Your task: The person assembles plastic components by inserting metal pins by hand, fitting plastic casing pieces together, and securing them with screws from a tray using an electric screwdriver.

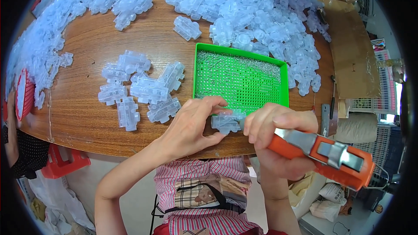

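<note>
Between the thumb and fingers of my left hand (191, 124), a clear plastic housing (224, 123) is gripped at the near edge of the green tray (198, 74). My right hand (278, 137) is wrapped round an orange power screwdriver (344, 161), whose front end points left at the housing. Its tip is mostly hidden by my fingers and the part. Many small silver screws (261, 67) lie in the perforated tray, thickest along its far side. Left of my hands rests a loose group of several similar clear housings (148, 89).
A large heap of clear housings (248, 8) covers the far side of the brown wooden table (78, 117). One housing (187, 28) lies apart. Cardboard (352, 56) stands at the right, near a dark thin tool (332, 98). Another person's arm (11, 135) is by a red basket (25, 95).
</note>
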Demonstrator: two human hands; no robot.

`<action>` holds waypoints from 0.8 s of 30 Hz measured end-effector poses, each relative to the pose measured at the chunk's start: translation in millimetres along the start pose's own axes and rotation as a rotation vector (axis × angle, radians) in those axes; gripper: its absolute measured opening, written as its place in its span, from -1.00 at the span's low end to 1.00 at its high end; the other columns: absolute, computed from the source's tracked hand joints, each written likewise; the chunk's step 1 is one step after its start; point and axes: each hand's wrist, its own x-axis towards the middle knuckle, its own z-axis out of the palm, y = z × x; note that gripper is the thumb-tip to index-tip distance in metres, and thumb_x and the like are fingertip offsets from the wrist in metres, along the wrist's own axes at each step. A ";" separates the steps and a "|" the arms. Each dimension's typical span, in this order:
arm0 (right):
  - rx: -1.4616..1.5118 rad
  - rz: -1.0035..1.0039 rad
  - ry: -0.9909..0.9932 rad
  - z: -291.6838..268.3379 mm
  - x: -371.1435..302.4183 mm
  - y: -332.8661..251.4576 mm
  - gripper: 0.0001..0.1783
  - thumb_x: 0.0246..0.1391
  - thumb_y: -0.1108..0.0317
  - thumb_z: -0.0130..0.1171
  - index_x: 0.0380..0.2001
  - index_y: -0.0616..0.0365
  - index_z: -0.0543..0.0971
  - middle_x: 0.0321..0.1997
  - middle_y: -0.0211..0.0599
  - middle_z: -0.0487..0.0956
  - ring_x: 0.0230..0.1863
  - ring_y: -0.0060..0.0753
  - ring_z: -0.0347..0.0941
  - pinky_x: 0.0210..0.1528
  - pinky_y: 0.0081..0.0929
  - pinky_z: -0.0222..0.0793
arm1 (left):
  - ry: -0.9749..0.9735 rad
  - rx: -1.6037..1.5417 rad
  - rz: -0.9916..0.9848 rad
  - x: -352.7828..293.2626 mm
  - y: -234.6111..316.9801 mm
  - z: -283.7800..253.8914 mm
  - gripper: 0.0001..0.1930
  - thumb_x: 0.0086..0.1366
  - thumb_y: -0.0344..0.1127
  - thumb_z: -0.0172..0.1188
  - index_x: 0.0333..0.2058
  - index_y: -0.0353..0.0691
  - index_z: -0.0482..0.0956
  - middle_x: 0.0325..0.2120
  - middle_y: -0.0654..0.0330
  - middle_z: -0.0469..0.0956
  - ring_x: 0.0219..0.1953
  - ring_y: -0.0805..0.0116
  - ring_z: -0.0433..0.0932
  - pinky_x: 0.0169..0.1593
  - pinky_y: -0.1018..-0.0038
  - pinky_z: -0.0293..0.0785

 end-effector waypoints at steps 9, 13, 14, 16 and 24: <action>-0.072 -0.035 -0.022 9.3 -0.4 13.7 -0.33 0.00 -0.33 0.05 -0.34 0.15 0.34 -0.64 -0.32 0.41 -0.59 -0.39 0.33 -0.50 -0.43 0.30 | 0.015 -0.039 0.055 1.5 -3.8 -3.5 -0.47 -0.08 -0.41 0.31 -0.09 -0.20 0.31 -0.23 0.18 0.52 -0.17 0.15 0.49 -0.09 0.28 0.32; -0.101 -0.073 -0.026 12.9 -0.9 10.8 -0.31 -0.06 -0.32 0.13 -0.31 0.17 0.36 -0.64 -0.35 0.40 -0.61 -0.43 0.33 -0.52 -0.46 0.30 | 0.015 -0.092 0.090 3.3 -3.1 -1.4 -0.48 -0.09 -0.40 0.30 -0.10 -0.22 0.32 -0.25 0.12 0.51 -0.15 0.11 0.48 -0.09 0.26 0.33; -0.098 -0.089 -0.026 14.2 -1.1 10.7 -0.31 -0.05 -0.31 0.13 -0.29 0.19 0.36 -0.64 -0.35 0.40 -0.61 -0.44 0.33 -0.53 -0.48 0.30 | 0.029 -0.084 0.096 2.6 -2.4 -1.1 -0.48 -0.09 -0.40 0.30 -0.10 -0.23 0.32 -0.24 0.12 0.51 -0.15 0.11 0.48 -0.09 0.26 0.33; -0.111 -0.125 -0.043 14.2 -2.4 12.1 -0.29 -0.03 -0.29 0.12 -0.24 0.22 0.36 -0.65 -0.36 0.40 -0.63 -0.45 0.32 -0.56 -0.51 0.29 | -0.013 -0.069 0.068 0.7 -6.3 1.1 -0.45 -0.05 -0.31 0.35 -0.05 -0.20 0.37 -0.20 0.12 0.52 -0.13 0.13 0.49 -0.06 0.27 0.36; 0.250 -0.127 0.219 -3.4 22.3 -17.5 -0.27 0.08 -0.35 -0.11 -0.11 0.18 0.28 -0.74 -0.38 0.31 -0.72 -0.48 0.25 -0.66 -0.49 0.29 | 0.106 0.199 0.165 14.4 11.7 -52.2 -0.44 -0.05 -0.37 0.30 0.00 -0.21 0.39 -0.17 0.05 0.48 -0.09 0.06 0.45 -0.03 0.26 0.40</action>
